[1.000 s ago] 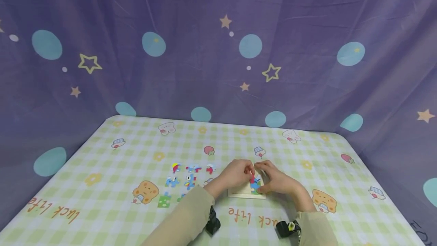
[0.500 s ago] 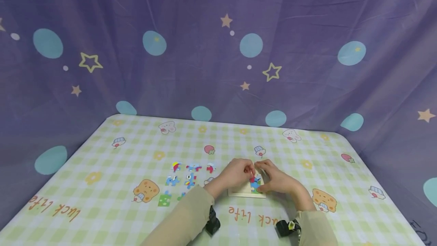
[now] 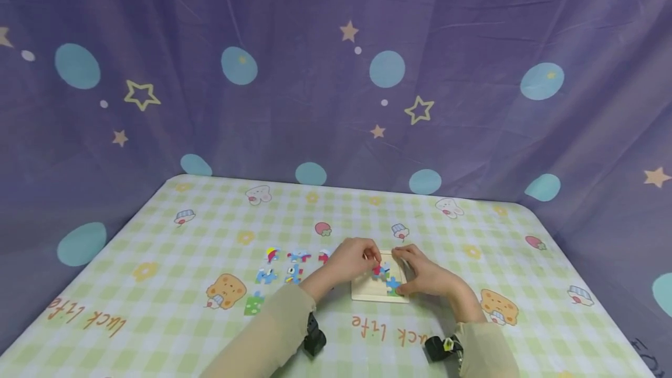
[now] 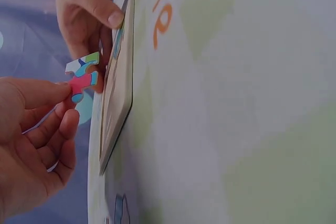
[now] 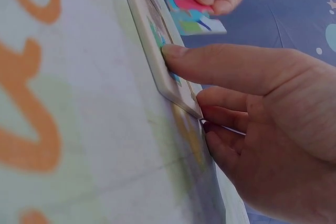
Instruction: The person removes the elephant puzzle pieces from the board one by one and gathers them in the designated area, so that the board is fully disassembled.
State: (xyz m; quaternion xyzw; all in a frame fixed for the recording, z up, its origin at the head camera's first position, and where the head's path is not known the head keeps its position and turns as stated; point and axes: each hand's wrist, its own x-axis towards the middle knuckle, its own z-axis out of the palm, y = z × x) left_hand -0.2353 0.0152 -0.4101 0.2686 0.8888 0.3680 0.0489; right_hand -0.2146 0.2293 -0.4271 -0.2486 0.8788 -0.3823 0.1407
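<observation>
Between its thumb and fingertips my left hand (image 3: 357,260) pinches a jigsaw piece (image 4: 83,81) with red, blue, white and green print. The piece is raised above the shallow wooden puzzle tray (image 3: 367,294), tilted in the left wrist view. My right hand (image 3: 429,274) holds the tray by its right side. Its thumb (image 5: 184,56) rests on top, at a blue and green jigsaw piece (image 3: 392,286) lying in the tray's near right corner. The other fingers (image 5: 223,106) lie along the outer edge. Bare wood shows over much of the tray.
Left of the tray lie several loose jigsaw pieces, among them a yellow and red piece (image 3: 272,254), a blue piece (image 3: 266,276) and a green piece (image 3: 254,303). The left sleeve (image 3: 268,331) covers part of that area. A purple curtain (image 3: 294,74) hangs behind the table.
My left hand has shifted left and slightly away, taking its jigsaw piece off from above the piece in the tray. More of the tray shows. The right hand stays put.
</observation>
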